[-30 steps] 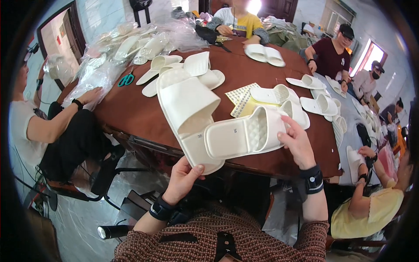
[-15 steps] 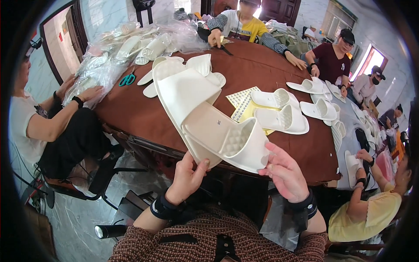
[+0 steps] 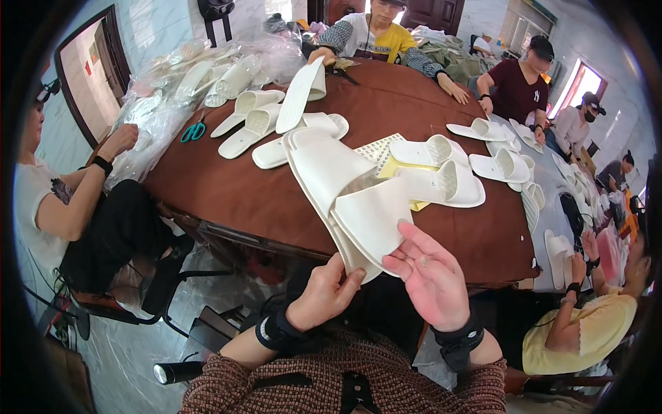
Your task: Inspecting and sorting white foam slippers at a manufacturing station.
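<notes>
Slippers, a stacked pair of flat white foam ones (image 3: pixel 345 190), slant up-left above the brown round counter (image 3: pixel 227 186). Left hand (image 3: pixel 324 293) pinches the near end; right hand (image 3: pixel 431 276), grip spread wide, supports the strap underneath.

Wearer's body, seen from above: two bare hands, banded wrists, knit top.

Left hand (image 3: pixel 323 295): bare, no rings visible; a wide black strap-like band wraps the wrist just below it. Right hand (image 3: pixel 431 276): bare, likewise banded at the wrist in black, the band thick and ridged with a buckle-like block. Sleeves and torso: brown-and-cream knit in a fine checked or houndstooth pattern, reaching to the bands. A black strap with a dark clip runs down the middle of the chest.
</notes>
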Demonstrator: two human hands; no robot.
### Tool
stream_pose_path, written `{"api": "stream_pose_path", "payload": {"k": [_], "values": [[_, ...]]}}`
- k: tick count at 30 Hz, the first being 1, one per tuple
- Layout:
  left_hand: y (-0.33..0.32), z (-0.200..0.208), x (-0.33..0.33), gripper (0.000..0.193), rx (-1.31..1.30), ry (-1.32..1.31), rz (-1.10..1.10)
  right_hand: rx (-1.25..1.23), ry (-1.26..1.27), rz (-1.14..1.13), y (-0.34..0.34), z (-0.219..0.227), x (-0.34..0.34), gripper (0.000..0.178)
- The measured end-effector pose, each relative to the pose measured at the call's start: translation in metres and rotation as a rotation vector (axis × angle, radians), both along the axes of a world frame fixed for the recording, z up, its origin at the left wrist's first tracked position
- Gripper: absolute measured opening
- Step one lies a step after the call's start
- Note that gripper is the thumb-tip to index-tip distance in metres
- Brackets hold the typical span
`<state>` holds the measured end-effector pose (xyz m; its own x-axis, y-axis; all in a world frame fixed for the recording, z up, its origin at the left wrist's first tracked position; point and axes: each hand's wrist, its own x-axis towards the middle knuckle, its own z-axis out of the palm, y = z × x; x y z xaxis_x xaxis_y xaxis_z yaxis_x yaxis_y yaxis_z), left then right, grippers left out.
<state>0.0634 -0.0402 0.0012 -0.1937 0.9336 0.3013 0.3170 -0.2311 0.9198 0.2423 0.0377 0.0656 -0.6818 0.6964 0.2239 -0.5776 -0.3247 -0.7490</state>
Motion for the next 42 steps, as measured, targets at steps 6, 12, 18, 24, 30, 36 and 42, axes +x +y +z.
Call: {"api": "stream_pose_path", "payload": {"k": [6,12,18,24,30,36,42], "values": [[0.007,0.001,0.003,0.022,0.037,0.019,0.052,-0.024,0.067,-0.070,0.005,-0.013,-0.011,0.046],[0.014,0.006,-0.004,0.026,0.005,-0.005,-0.053,0.002,0.133,-0.081,0.022,-0.003,0.008,0.045],[0.011,0.022,-0.029,0.017,-0.021,0.093,0.008,0.149,0.070,-0.465,0.069,0.014,0.053,0.034],[0.014,0.049,-0.064,0.009,0.118,0.338,0.115,0.370,0.013,-0.793,0.211,0.014,0.138,0.024],[0.043,0.049,-0.144,0.014,0.152,0.525,0.247,-0.085,-0.128,-0.792,0.285,-0.028,0.211,0.044],[0.091,0.029,-0.236,0.036,-0.041,0.794,0.313,-0.022,-0.288,-0.895,0.258,-0.025,0.200,0.054],[0.138,0.020,-0.264,0.062,-0.104,1.030,0.267,0.251,-0.405,-0.913,0.203,-0.002,0.155,0.044]]}}
